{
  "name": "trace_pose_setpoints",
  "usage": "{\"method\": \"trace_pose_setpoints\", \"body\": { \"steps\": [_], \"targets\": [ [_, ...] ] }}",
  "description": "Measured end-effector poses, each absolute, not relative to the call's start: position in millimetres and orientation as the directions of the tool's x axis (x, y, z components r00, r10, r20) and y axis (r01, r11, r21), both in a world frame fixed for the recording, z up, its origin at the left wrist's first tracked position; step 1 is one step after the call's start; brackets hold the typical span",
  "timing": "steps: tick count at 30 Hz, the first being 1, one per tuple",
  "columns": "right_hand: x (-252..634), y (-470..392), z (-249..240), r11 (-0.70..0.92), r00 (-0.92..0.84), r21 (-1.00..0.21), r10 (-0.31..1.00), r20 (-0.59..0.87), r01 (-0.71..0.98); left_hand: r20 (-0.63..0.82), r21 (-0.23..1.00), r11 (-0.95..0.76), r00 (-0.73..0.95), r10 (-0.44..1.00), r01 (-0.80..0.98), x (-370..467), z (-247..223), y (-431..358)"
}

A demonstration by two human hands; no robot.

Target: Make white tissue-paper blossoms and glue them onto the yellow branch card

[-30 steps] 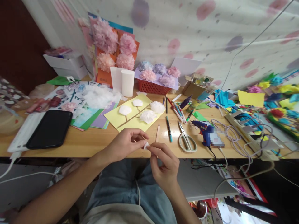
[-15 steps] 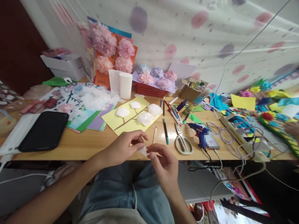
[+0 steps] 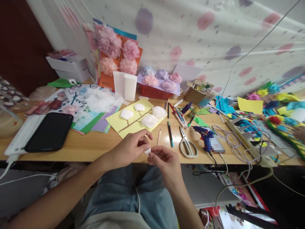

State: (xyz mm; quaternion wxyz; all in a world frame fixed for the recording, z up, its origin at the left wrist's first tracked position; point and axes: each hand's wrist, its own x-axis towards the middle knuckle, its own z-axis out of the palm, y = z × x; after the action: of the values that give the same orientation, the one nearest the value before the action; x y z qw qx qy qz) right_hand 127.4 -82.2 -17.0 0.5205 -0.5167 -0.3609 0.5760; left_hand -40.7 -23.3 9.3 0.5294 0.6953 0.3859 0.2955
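Between my two hands, over the table's front edge, is a small white piece [image 3: 147, 150], thin like paper or tissue. My left hand [image 3: 130, 147] pinches it between thumb and fingertips. From the right, my right hand [image 3: 165, 160] has its thumb and fingers closed on the piece's other end. Just beyond the hands lies a yellow sheet [image 3: 116, 122] with a brown branch, two flat white shapes [image 3: 126, 114] and two fluffy white cotton puffs [image 3: 149, 121]. A pencil [image 3: 159, 136] rests close to the fingertips.
To the right lie scissors [image 3: 188, 147], a teal-ended marker [image 3: 170, 134], several pens and a blue glue gun [image 3: 203, 137] with cables. On the left are a black tablet [image 3: 49, 132] and loose cotton [image 3: 100, 99]. A red basket [image 3: 154, 92] stands behind; another person's hand [image 3: 299, 132] shows far right.
My right hand has moved slightly left and up, and its fingers have closed on the white piece. The view has shifted slightly.
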Motion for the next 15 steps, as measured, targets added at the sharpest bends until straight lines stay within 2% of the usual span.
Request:
{"method": "trace_pose_setpoints", "body": {
  "steps": [4, 7, 11, 15],
  "targets": [
    [126.2, -81.1, -16.7, -0.152, 0.118, -0.944, 0.974, -0.194, -0.294, -0.057, 0.993, -0.006, 0.529, 0.846, 0.116, -41.0, 7.3, -25.2],
    [124.4, -80.5, -17.5, -0.114, 0.137, -0.943, 0.977, -0.164, -0.313, -0.091, 0.991, 0.031, 0.503, 0.859, 0.127, -40.8, 6.7, -26.5],
    [122.9, -81.1, -18.7, -0.094, 0.144, -0.962, 0.980, -0.134, -0.257, -0.099, 0.991, 0.044, 0.485, 0.869, 0.124, -40.8, 4.6, -26.3],
    [126.0, -79.1, -16.1, -0.146, 0.154, -0.970, 0.972, -0.178, -0.197, -0.083, 0.994, 0.039, 0.496, 0.865, 0.099, -42.2, 3.2, -26.2]
  ]
}}
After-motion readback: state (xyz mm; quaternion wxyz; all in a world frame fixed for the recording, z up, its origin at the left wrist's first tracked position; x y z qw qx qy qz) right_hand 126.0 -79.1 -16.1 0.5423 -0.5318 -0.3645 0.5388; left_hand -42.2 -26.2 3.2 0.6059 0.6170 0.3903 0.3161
